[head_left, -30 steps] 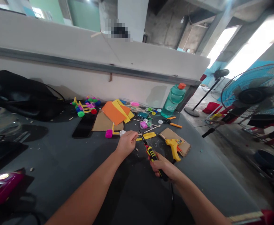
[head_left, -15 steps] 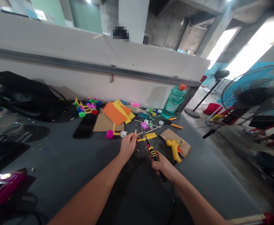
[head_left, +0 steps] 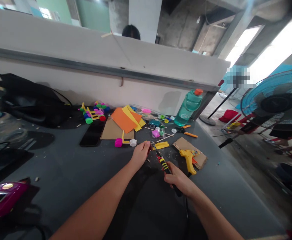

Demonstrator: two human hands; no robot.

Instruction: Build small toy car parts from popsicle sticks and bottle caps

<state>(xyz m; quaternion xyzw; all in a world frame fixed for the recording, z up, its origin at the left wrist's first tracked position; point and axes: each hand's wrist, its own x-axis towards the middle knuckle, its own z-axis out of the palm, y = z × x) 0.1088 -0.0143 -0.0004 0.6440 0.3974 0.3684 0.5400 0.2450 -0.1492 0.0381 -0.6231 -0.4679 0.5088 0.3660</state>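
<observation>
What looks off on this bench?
Nothing damaged. Pale crumbs litter the dark grey tabletop around the left hand and the black-and-yellow tool in the right hand; the yellow glue gun lies on its side on brown cardboard.

R hand grips yellow-black tool; tip just beside L hand, fingers pinched, mid desk.

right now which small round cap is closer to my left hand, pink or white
The small white round cap: it lies just beyond the left hand, the round pink cap farther left.
</observation>
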